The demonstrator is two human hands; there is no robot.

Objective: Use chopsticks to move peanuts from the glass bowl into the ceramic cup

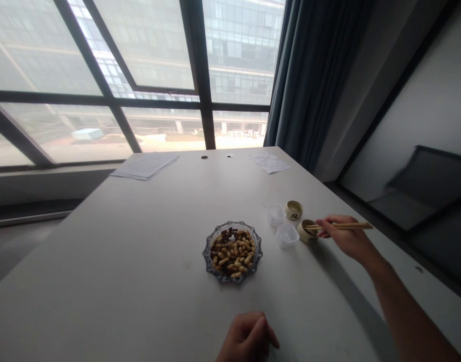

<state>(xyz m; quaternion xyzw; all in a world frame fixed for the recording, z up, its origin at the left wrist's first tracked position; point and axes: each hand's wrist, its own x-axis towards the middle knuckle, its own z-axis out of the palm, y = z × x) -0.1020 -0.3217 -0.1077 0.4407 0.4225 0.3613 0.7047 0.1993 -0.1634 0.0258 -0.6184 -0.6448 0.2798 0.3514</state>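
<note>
A pair of wooden chopsticks [349,226] is held in my right hand [341,236], with its fingers closed around them. Their tips reach into the mouth of a small beige cup [309,237]. Whether they pinch anything in there is hidden. Just behind it stands a second beige cup [294,210] with a dark character on its side. A scalloped glass bowl [233,278] of peanuts in shells and dark reddish-brown pieces sits left of the cups. Near the bottom edge my left hand [249,336] rests on the table, fingers curled in and nothing seen in them.
Two clear plastic containers [287,236] stand between the glass bowl and the cups. Paper sheets [145,166] lie at the far left of the white table [140,241], and more paper [272,163] at the far right. Windows and a dark curtain [306,85] are beyond.
</note>
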